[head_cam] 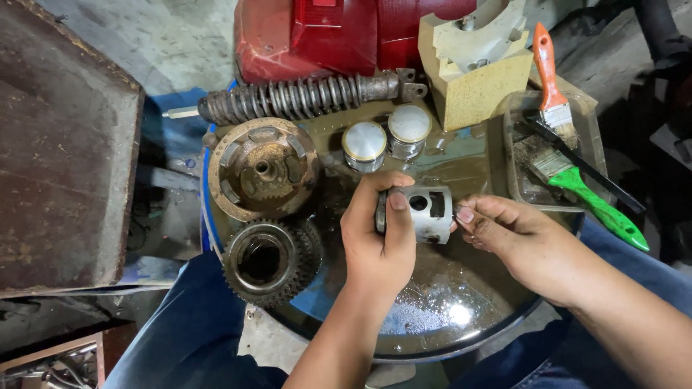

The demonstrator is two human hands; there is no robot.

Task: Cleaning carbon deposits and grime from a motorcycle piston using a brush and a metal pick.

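My left hand (378, 241) grips a grey metal piston (425, 212) by its crown end, thumb across the top. My right hand (515, 241) touches the piston's open skirt end with its fingertips. The piston lies on its side above a round, oily drum lid (440, 317). Two more pistons (386, 140) stand upright on the lid just beyond my hands.
A rusty clutch drum (263, 169) and a toothed gear (270, 259) sit on the lid's left. A coil shock absorber (303, 97) lies at the back before a red part (324, 36). A clear tray (519, 180) on the right holds an orange-handled brush (551, 79) and a green-handled brush (591, 202).
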